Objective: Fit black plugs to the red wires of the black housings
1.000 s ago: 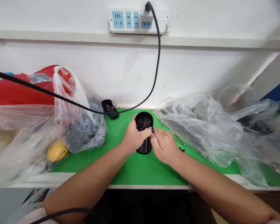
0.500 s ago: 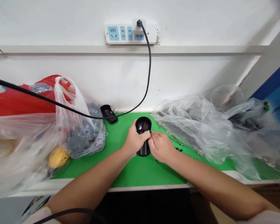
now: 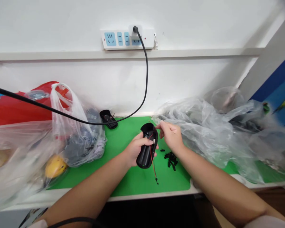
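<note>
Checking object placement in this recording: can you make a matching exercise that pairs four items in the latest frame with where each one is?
Items:
1. black plastic casing
2. red wire
3. small black pieces
4. white power strip

Places:
A. on the wall above the ledge
B. on the green mat, right of the casing
C. in the left hand
D. running down from the casing toward the mat

Pairs: 1-C, 2-D, 3-B, 4-A
</note>
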Motion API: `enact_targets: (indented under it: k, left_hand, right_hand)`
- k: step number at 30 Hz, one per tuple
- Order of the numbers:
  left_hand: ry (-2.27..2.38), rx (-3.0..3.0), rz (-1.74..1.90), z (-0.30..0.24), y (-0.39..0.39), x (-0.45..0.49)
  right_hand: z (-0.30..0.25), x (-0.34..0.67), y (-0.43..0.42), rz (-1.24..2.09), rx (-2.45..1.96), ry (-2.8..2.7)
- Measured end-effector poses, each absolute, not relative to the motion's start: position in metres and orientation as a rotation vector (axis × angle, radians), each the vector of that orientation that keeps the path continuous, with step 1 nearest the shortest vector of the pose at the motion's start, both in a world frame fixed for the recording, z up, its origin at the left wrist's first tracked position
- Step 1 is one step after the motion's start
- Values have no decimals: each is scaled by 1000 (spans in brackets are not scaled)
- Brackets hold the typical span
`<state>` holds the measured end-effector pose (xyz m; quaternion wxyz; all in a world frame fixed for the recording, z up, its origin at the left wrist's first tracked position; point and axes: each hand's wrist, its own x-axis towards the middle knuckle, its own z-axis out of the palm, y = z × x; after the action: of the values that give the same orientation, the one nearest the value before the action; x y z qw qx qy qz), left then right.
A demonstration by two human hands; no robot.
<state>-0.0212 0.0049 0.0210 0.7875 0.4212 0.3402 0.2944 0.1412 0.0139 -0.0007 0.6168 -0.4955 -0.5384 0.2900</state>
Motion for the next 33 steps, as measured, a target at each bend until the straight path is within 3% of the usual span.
enact_targets:
  k: [4,9,13,22,33]
  left_hand:
    - [714,899,572,21,5,-20]
    - [705,931,517,18,2,-17]
    - [720,915,448,7,-2,-11]
    - [860,1836,693,4,17,-25]
    - [801,1799,679,-6,18,-21]
  right_hand:
    - [1,142,16,772,-1045,-1117]
    - [4,138,11,1142,-737,-1192]
    - [3,135,8,1322,-832,-1307]
    - [0,141,12,905,-1097,-1324]
    - [-6,141,-1,875,-980,-1469]
